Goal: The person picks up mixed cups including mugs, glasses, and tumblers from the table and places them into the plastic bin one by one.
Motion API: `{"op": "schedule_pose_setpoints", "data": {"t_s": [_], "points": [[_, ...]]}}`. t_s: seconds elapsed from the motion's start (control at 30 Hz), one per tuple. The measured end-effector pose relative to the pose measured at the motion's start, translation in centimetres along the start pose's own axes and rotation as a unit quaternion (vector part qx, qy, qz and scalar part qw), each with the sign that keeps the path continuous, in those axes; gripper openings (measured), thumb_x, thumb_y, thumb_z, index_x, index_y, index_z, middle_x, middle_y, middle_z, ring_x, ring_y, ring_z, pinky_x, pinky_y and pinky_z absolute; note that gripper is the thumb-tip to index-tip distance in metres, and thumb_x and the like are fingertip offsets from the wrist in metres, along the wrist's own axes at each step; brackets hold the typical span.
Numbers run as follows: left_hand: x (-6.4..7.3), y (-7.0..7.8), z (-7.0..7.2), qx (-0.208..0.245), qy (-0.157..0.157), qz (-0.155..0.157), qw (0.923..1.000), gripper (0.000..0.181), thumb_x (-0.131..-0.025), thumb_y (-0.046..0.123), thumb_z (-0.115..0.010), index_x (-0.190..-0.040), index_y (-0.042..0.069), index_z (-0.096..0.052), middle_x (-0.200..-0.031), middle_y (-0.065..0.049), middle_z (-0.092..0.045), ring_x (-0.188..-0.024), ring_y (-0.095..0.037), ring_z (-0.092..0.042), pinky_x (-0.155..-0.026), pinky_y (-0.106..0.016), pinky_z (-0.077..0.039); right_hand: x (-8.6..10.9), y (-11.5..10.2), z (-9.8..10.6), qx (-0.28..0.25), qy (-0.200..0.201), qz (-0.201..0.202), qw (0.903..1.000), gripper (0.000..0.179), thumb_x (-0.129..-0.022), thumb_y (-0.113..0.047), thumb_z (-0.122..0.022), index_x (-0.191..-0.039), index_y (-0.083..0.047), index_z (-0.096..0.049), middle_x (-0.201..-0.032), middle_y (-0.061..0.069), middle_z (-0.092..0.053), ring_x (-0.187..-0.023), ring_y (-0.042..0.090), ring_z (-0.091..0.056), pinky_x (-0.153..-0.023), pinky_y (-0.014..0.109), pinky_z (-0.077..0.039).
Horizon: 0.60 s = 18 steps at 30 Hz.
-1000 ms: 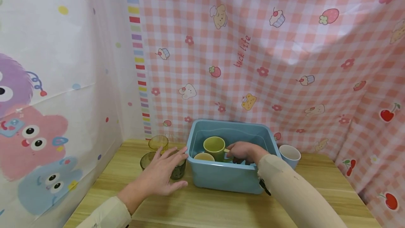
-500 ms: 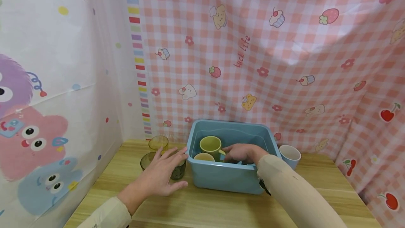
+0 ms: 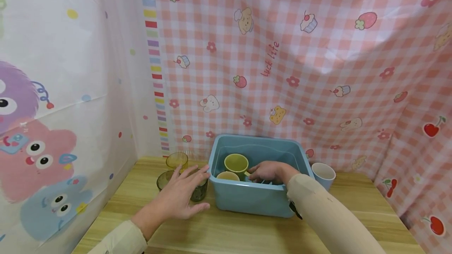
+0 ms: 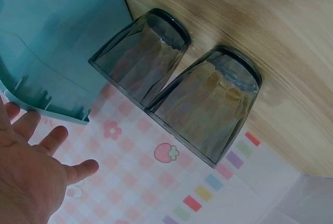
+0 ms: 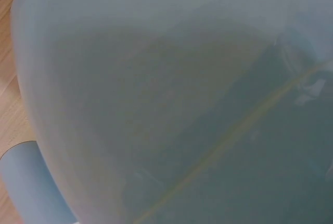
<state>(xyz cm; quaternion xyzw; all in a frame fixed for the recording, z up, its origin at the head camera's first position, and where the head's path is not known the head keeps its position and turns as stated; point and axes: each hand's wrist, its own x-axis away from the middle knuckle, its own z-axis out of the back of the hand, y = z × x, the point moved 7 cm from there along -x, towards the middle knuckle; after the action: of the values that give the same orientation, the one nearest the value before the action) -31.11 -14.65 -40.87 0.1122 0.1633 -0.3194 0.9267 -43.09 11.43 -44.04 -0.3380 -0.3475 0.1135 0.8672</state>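
Note:
A blue plastic bin point(image 3: 254, 200) stands on the table. Inside it, at the left, is a green mug point(image 3: 236, 164) with its handle turned right; a pale yellow cup point(image 3: 227, 176) sits in front of it. My right hand point(image 3: 270, 171) reaches into the bin, its fingers at the mug's handle in a pinch. The front wall hides its lower part. My left hand point(image 3: 178, 197) is spread, fingertips at the bin's left rim. Behind and beneath that hand stand smoky tumblers point(image 4: 210, 104). In the right wrist view the bin's wall point(image 5: 130, 78) fills most of the frame.
An amber glass point(image 3: 176, 160) stands behind the left hand. Right of the bin is a pale blue cup point(image 3: 323, 173). A pink checked curtain point(image 3: 254, 101) hangs close behind the bin, and a white printed cloth point(image 3: 99, 120) borders the left side.
The green mug has shifted slightly left inside the bin, its handle turning toward the front, and my right hand has moved with it. My left hand has stayed in place.

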Motion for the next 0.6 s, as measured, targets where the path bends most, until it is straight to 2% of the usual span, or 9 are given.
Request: {"op": "schedule_pose_setpoints", "data": {"t_s": [0.07,0.27,0.4,0.6], "points": [[0.02,0.04,0.01,0.000,0.000,0.000,1.0000,0.083,-0.094,0.067,-0.070,-0.156,0.016,-0.052,-0.171,-0.006,-0.043,-0.150,-0.044,-0.048,-0.115,-0.085,-0.030,-0.10,0.03,-0.03,-0.002,0.002,0.004,1.0000,0.062,-0.107,-0.028,-0.063,-0.164,-0.010,-0.044,-0.134,0.011,-0.071,-0.118,0.022,-0.066,-0.111,0.052,-0.053],[0.06,0.02,-0.06,-0.007,-0.001,0.003,1.0000,0.082,-0.095,0.068,-0.068,-0.157,0.017,-0.052,-0.172,-0.005,-0.043,-0.151,-0.042,-0.048,-0.116,-0.084,-0.031,-0.26,-0.02,-0.05,-0.018,0.004,0.009,0.9998,0.062,-0.109,-0.027,-0.060,-0.166,-0.011,-0.041,-0.112,0.008,-0.073,-0.108,0.019,-0.067,-0.111,0.053,-0.052],[0.07,0.06,0.01,-0.006,-0.001,0.004,1.0000,0.082,-0.094,0.066,-0.070,-0.157,0.018,-0.052,-0.172,-0.005,-0.043,-0.151,-0.042,-0.048,-0.117,-0.084,-0.030,-0.18,-0.11,-0.05,-0.019,0.000,0.010,0.9998,0.064,-0.109,-0.028,-0.061,-0.167,-0.015,-0.039,-0.125,0.005,-0.075,-0.124,0.022,-0.068,-0.117,0.059,-0.048],[0.02,0.04,0.05,-0.004,0.000,0.006,1.0000,0.082,-0.094,0.066,-0.071,-0.157,0.018,-0.052,-0.171,-0.005,-0.043,-0.151,-0.042,-0.049,-0.117,-0.083,-0.030,-0.07,-0.23,-0.23,-0.018,-0.013,0.013,0.9997,0.068,-0.107,-0.027,-0.063,-0.169,-0.018,-0.036,-0.146,0.012,-0.068,-0.141,0.032,-0.060,-0.120,0.062,-0.045]]}}
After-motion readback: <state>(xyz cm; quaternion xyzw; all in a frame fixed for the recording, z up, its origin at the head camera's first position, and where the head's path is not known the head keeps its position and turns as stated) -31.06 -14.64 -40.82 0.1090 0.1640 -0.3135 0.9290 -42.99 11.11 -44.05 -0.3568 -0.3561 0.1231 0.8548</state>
